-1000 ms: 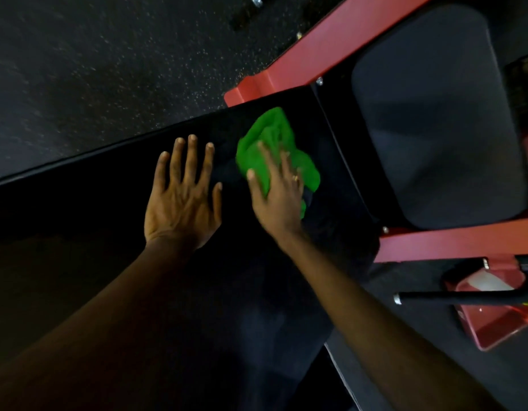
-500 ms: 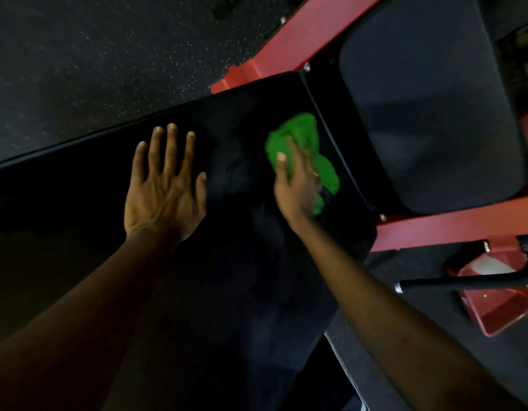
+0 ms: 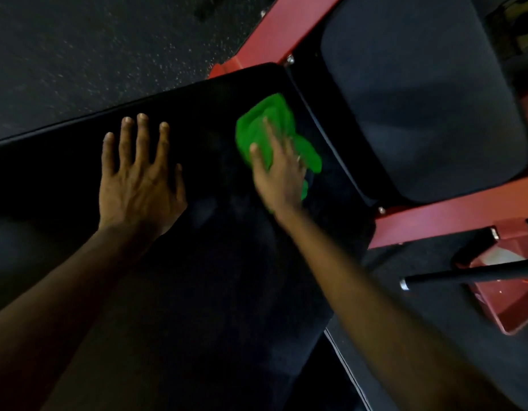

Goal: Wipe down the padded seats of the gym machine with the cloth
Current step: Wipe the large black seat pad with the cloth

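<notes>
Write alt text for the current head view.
The right hand presses a green cloth onto a long black pad near its end; the left hand rests flat on the same pad. A second dark pad sits beyond, on a red frame.

Bare forearms (image 3: 79,292), ring (image 3: 298,158) on right hand (image 3: 279,179)

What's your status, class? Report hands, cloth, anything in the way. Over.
Left hand flat on black pad, fingers spread. Right hand presses green cloth onto same pad, near its end. Grey seat pad adjacent; no obstruction seen.
</notes>
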